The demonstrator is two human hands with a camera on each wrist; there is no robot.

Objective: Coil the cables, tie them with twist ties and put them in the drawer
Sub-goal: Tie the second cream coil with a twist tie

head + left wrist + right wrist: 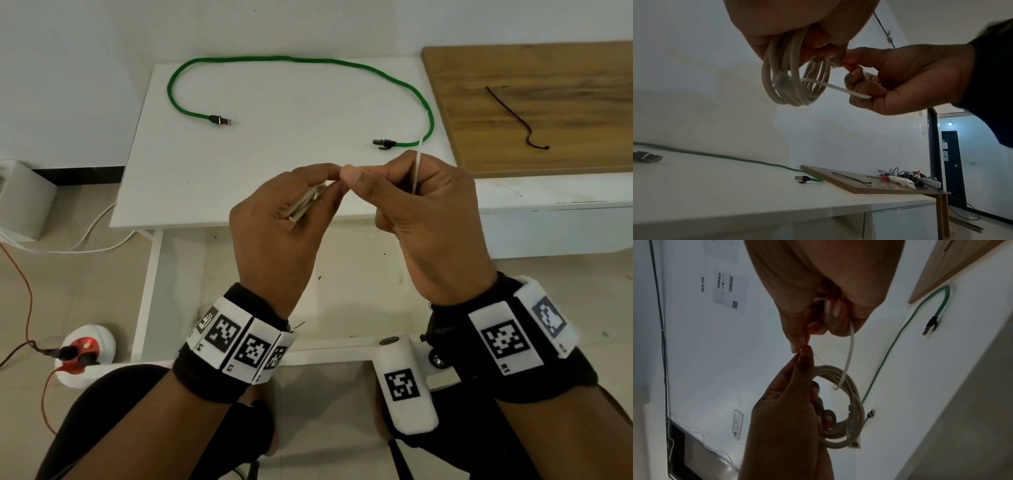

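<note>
My left hand [308,202] holds a coiled beige cable [303,205] in front of the white table's near edge, fingers curled through the loops [795,84]. My right hand [363,181] meets it fingertip to fingertip and pinches a white tie [417,171]. The tie [838,88] runs from the right hand [879,81] across the coil. In the right wrist view the tie [850,356] hangs in a curve over the coil [851,410]. A green cable [308,61] lies uncoiled on the table [239,164], both plugs free.
A wooden board [548,68] on the right carries a black tie [510,114]. Below it is a white cabinet front [548,222]. Cords and a red-lit power socket [84,349] lie on the floor at the left. More cables clutter the board's far end [906,178].
</note>
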